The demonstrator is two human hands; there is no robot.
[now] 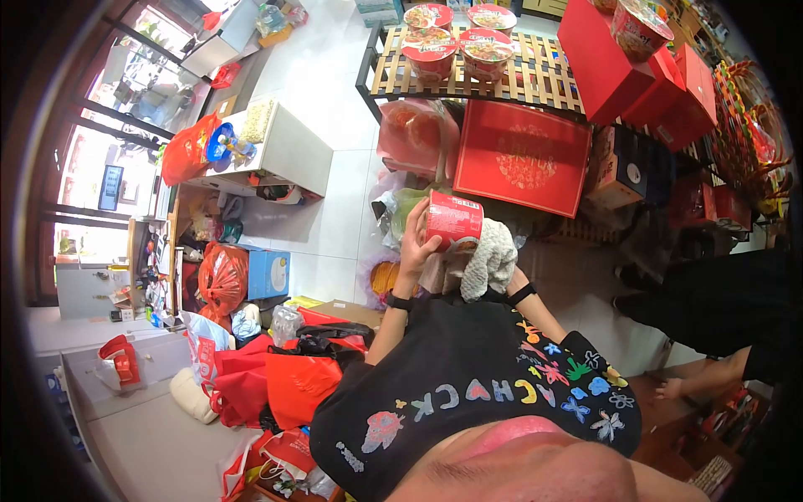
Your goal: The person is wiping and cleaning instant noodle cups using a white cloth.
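Note:
A red instant-noodle cup is tilted on its side in front of my chest. My left hand grips it from the left, with the thumb along its lower side. A white textured cloth lies against the cup's right side. It covers most of my right hand, which holds it; the fingers are hidden beneath it. Dark bands circle both wrists.
A slatted rack holds several noodle cups. Below it is a large red box. Red bags crowd the lower left, near a blue box. Another person's arm shows at right. A white cabinet stands at upper left.

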